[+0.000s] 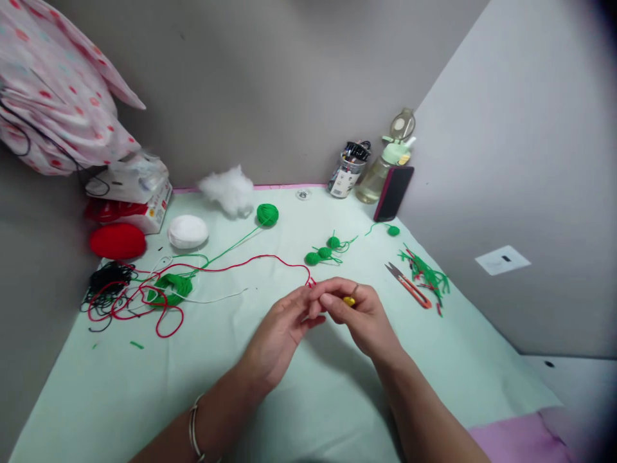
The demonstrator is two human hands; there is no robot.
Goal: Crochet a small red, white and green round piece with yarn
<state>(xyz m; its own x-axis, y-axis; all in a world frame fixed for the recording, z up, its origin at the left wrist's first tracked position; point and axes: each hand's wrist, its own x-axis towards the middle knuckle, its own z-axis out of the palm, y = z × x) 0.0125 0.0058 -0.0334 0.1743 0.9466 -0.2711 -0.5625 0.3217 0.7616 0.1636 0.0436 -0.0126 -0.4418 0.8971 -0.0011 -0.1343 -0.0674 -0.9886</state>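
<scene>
My left hand is closed at the fingertips on red yarn, whose strand runs left across the table to a loose tangle. Against it, my right hand pinches a crochet hook with a yellow handle; the hook's tip is hidden by my fingers. The fingertips of both hands meet just above the table, and a small bit of red yarn pokes out over them. Beyond the hands lie several small green crocheted balls with loose tail ends.
Thread snips lie right, beside green and red yarn scraps. A phone leans near a bottle and a pen holder. Left are red, white and green yarn balls, black yarn, and white stuffing.
</scene>
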